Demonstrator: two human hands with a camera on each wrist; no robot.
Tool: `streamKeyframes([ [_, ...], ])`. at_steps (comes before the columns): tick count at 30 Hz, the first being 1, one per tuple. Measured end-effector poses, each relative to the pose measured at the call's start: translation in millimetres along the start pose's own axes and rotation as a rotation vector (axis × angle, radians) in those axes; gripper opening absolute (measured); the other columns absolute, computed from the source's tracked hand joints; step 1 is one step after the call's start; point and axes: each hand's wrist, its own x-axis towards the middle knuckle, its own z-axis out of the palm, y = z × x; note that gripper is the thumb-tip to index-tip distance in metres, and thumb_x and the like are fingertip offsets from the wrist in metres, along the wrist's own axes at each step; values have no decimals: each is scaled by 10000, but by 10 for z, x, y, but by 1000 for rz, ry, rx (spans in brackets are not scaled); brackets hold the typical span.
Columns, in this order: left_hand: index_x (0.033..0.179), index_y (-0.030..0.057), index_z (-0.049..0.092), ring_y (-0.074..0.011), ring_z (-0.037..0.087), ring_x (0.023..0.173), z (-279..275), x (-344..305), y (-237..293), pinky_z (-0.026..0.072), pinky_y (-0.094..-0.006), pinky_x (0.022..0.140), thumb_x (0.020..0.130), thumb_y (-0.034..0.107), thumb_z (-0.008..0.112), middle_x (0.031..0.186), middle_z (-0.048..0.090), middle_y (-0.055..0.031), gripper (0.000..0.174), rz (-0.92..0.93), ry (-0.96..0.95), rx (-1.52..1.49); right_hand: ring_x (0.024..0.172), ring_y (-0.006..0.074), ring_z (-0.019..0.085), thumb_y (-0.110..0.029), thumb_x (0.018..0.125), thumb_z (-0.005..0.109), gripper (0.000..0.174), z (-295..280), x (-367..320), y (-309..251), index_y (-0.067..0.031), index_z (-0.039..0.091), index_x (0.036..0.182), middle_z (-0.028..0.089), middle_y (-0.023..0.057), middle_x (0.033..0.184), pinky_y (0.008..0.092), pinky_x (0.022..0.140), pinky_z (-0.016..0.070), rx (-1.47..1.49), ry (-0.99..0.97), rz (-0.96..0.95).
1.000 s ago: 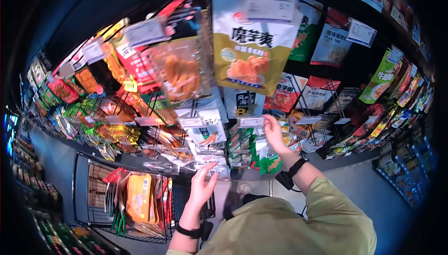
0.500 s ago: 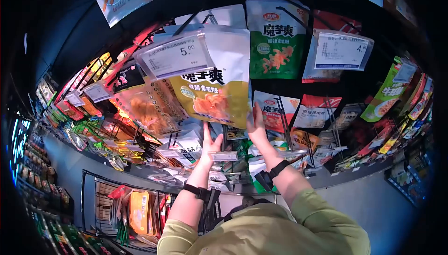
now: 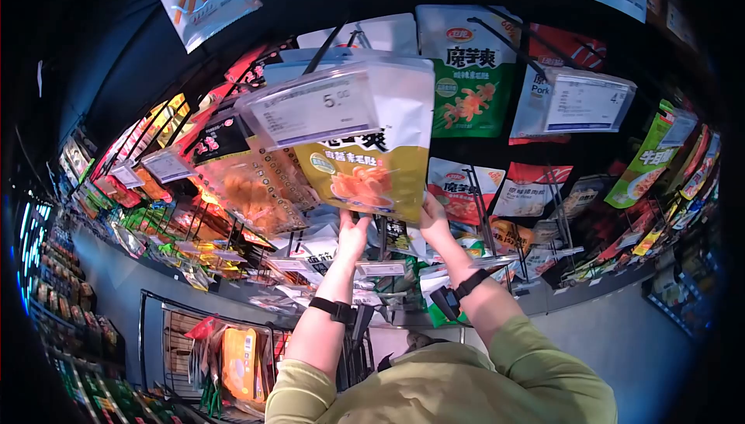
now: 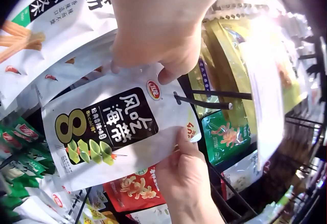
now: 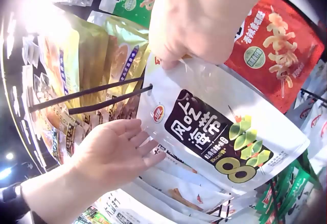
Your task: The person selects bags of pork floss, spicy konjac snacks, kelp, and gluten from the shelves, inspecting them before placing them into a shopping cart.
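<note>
A white snack bag with a black label panel and green food skewers (image 4: 66,122) hangs on a black double-prong hook (image 4: 204,101). My right hand (image 4: 184,175) pinches its upper corner, the thumb lying on the front of the bag. My left hand (image 5: 115,150) is at the bag's other top edge, palm up with its fingers spread and extended; the fingertips are right by the edge. In the head view both hands are raised below a larger-looking white and mustard-yellow bag (image 3: 365,179), which covers most of the skewer bag.
A price tag (image 3: 310,109) sticks out in front of the yellow bag. Green bags (image 3: 469,74) and red bags (image 3: 466,183) hang to the right on further hooks. A wire shopping cart (image 3: 174,338) with an orange packet (image 3: 239,358) and other packages stands at lower left.
Both hands have risen toward the rack. The left hand came up from beside the cart; the right hand moved up from a lower price tag to the skewer bag. The head view has shifted.
</note>
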Motion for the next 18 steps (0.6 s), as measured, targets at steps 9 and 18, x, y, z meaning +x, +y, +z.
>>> streamKeyframes([
  [9,1434,41,206,-205,406,1231,-87,-779,332,295,-311,1031,753,56,618,1365,404,-122,796,-12,-73,-287,924,106,570,-3,893,519,174,42,-868,-585,11,521,1067,620,63,1015,253,834,448,54,-112,175],
  [18,1000,26,569,-75,580,834,-430,-1673,402,464,-237,750,847,77,652,927,649,-28,181,-189,-238,-235,847,81,589,-45,859,592,209,45,-1472,-845,-7,535,1057,633,43,957,230,752,473,11,-75,367],
])
